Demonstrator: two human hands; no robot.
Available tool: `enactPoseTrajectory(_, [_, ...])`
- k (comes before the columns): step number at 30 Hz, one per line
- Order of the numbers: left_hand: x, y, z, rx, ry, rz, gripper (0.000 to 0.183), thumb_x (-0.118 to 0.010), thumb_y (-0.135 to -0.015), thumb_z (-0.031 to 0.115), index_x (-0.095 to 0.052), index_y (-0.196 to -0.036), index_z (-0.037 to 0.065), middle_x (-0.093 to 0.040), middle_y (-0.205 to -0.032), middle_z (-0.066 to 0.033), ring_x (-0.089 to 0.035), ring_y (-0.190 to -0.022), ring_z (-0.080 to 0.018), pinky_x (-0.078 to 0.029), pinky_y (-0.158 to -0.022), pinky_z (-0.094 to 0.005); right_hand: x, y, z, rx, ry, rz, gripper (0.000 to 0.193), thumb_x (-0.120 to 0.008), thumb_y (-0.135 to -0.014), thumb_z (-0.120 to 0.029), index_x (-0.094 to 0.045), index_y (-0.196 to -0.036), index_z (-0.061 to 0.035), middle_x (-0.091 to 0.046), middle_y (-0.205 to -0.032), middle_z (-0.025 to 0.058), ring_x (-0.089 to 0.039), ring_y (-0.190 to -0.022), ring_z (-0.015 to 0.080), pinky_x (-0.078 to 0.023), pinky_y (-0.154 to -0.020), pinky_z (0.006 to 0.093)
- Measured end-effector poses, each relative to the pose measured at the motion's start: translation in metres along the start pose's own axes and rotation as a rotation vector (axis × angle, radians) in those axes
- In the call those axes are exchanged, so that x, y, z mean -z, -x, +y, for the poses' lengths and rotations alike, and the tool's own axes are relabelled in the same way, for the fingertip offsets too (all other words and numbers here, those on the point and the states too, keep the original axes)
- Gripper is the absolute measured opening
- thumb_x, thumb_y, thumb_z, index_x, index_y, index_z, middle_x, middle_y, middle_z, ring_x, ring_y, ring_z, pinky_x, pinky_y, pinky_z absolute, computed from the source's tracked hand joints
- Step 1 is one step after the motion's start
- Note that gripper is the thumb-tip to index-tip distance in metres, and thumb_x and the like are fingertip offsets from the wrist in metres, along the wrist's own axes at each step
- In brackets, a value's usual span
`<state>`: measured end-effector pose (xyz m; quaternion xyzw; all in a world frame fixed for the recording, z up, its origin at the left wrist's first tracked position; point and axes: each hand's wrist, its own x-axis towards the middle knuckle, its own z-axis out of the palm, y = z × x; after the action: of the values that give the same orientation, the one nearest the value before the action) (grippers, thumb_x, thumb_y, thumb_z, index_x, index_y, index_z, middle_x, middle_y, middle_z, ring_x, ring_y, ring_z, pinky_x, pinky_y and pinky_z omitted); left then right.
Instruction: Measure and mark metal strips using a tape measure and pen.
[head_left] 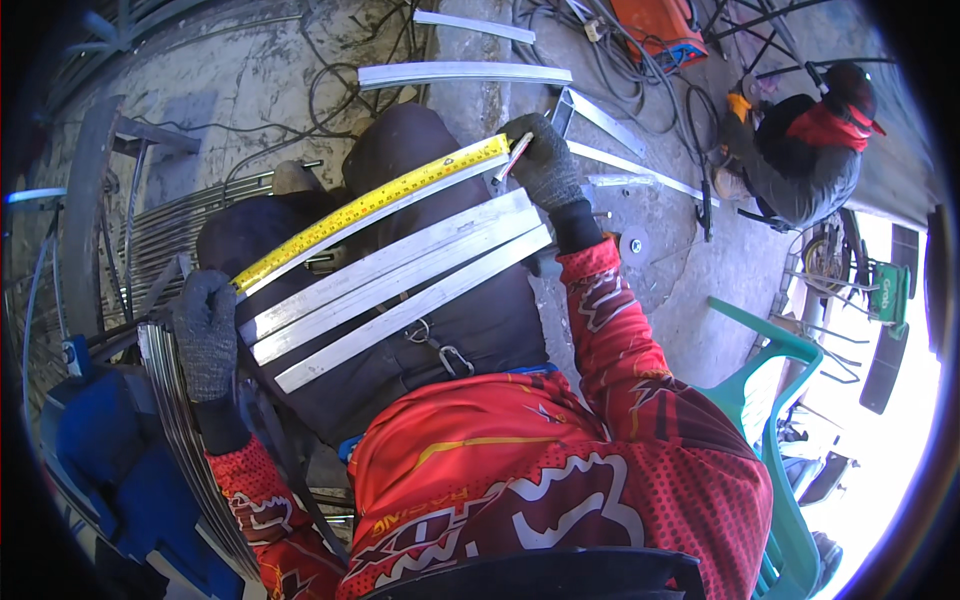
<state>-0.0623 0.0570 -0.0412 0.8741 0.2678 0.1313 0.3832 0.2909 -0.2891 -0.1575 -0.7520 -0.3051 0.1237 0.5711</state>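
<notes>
A yellow tape measure blade (375, 207) stretches over my knees along a thin silver metal bar (410, 197). At its left end my left hand (207, 335), in a grey knit glove, is closed on the blade and bar. My right hand (548, 165), gloved alike, is at the other end. Its fingers are closed around a slim white and red marker-like stick (514, 156), which is tilted near the blade's end; whether they also grip the bar is hidden. Several silver metal bars (390, 285) lie side by side across my lap, just below the tape.
More metal bars (465, 74) lie on the concrete floor ahead, beside loose cables (620, 75) and an orange machine (660, 30). Long thin rods (170, 400) and a blue case (120, 450) are at left. A green plastic chair (770, 370) stands right; a person (815, 150) crouches at far right.
</notes>
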Motion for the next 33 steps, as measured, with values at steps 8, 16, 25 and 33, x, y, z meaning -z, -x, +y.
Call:
enactPoseTrajectory(8, [0.0002, -0.0018, 0.0054, -0.002, -0.010, -0.001, 0.004, -0.063, -0.091, -0.004, -0.060, -0.093, -0.003, -0.062, -0.088, -0.0137, -0.060, -0.081, -0.0234, -0.048, -0.077, -0.0348, 0.0016, -0.0007, 0.0011, 0.013, -0.033, -0.001, 0.029, -0.070, -0.082, 0.010, -0.057, -0.103, -0.0052, -0.062, -0.102, 0.0084, -0.065, -0.097, 0.0169, -0.054, -0.088, 0.0303])
enactPoseTrajectory(16, [0.0014, -0.0011, 0.0084, -0.002, 0.004, -0.007, 0.004, -0.063, -0.091, -0.005, -0.059, -0.093, -0.003, -0.062, -0.089, -0.0131, -0.061, -0.082, -0.0223, -0.049, -0.079, -0.0339, 0.0037, -0.0014, -0.0034, -0.013, 0.017, -0.003, 0.028, -0.070, -0.081, 0.010, -0.057, -0.102, -0.0046, -0.063, -0.102, 0.0087, -0.065, -0.098, 0.0172, -0.055, -0.088, 0.0303])
enactPoseTrajectory(25, [0.0007, -0.0004, 0.0060, 0.025, 0.009, -0.018, 0.004, -0.062, -0.092, -0.004, -0.059, -0.094, -0.002, -0.061, -0.089, -0.0125, -0.060, -0.083, -0.0220, -0.048, -0.079, -0.0337, 0.0038, -0.0023, -0.0060, -0.014, -0.090, -0.031, 0.031, -0.070, -0.080, 0.013, -0.056, -0.101, -0.0049, -0.061, -0.103, 0.0071, -0.063, -0.101, 0.0165, -0.054, -0.091, 0.0302])
enactPoseTrajectory(33, [0.0000, -0.0002, 0.0035, 0.037, 0.029, -0.015, 0.004, -0.062, -0.092, -0.004, -0.058, -0.093, -0.002, -0.060, -0.088, -0.0119, -0.059, -0.081, -0.0226, -0.048, -0.078, -0.0341, 0.0050, -0.0025, -0.0063, -0.024, -0.056, -0.033, 0.030, -0.069, -0.079, 0.013, -0.056, -0.099, -0.0044, -0.060, -0.102, 0.0076, -0.062, -0.099, 0.0167, -0.054, -0.089, 0.0304])
